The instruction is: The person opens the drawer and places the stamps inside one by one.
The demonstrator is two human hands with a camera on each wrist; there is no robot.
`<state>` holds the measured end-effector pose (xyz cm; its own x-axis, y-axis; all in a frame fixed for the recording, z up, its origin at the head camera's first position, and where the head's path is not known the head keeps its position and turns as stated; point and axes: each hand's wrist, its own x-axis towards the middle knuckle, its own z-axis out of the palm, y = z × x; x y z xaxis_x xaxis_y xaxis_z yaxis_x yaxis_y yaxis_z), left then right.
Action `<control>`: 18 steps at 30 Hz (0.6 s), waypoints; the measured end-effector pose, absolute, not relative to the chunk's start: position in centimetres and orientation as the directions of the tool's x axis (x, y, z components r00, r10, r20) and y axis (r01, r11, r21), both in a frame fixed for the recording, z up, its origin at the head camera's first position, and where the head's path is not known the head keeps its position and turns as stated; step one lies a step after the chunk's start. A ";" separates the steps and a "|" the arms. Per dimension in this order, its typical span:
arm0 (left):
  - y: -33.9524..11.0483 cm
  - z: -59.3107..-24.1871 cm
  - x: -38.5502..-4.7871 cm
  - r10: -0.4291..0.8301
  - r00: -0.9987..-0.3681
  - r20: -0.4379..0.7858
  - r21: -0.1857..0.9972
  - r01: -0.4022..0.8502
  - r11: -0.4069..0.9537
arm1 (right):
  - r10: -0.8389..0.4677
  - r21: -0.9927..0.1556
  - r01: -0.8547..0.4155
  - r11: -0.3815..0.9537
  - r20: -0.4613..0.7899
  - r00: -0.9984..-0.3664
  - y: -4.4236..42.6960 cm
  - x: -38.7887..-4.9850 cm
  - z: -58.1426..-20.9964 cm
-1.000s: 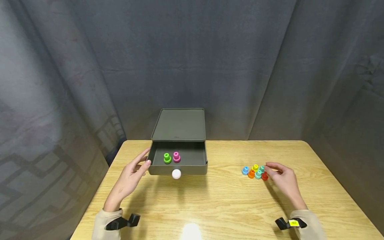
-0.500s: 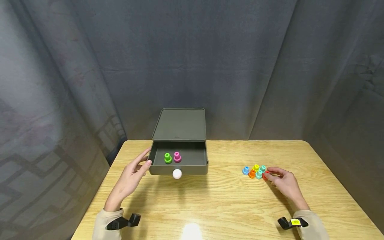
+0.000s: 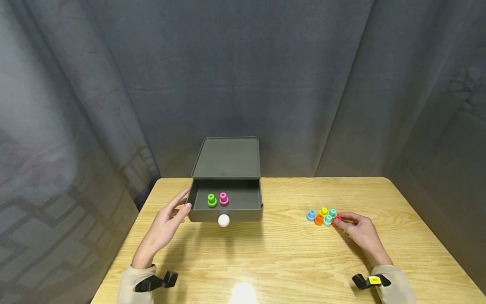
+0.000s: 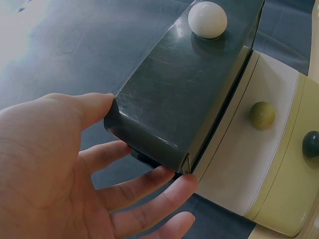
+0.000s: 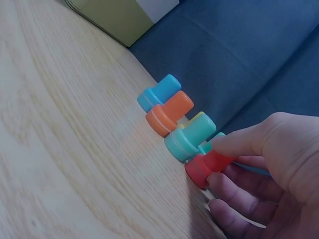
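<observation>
My left hand [image 3: 162, 228] rests at the left front corner of a pulled-out dark drawer [image 3: 243, 215], thumb on its front edge and fingers along its side, as the left wrist view also shows. Inside the drawer stand a green peg [image 3: 211, 200] and a pink peg [image 3: 224, 199]. On the right, my right hand [image 3: 362, 234] pinches a red peg [image 5: 200, 170] between thumb and fingers; the peg stands on the table at the end of a cluster. Beside it are teal [image 5: 192, 137], orange [image 5: 169, 113], blue [image 5: 158, 93] and yellow [image 3: 323, 212] pegs.
The drawer's cabinet [image 3: 228, 157] stands at the back of the wooden table [image 3: 288, 253], a white round knob [image 3: 223, 220] on the drawer front. A grey curtain [image 3: 243, 84] hangs behind the table. Other cabinet drawers with round knobs [image 4: 262, 115] show in the left wrist view.
The right hand has lowered slightly onto the red peg, and its thumb and fingers have closed round it. The left hand has stayed at the drawer.
</observation>
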<state>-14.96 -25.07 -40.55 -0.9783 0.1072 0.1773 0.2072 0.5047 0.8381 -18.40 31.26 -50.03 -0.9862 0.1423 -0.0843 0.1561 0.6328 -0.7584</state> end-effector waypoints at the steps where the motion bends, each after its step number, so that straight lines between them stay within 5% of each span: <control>1: -25.1 -40.6 -15.0 0.108 -0.978 0.178 0.838 0.208 0.504 | 0.144 -0.759 0.158 0.631 -0.086 -0.986 31.2 -18.4 -50.0; 18: -25.1 -40.5 -15.0 0.113 -0.979 0.168 0.844 0.202 0.497 | 0.145 -0.745 0.107 0.658 -0.014 -0.989 31.4 -18.0 -48.2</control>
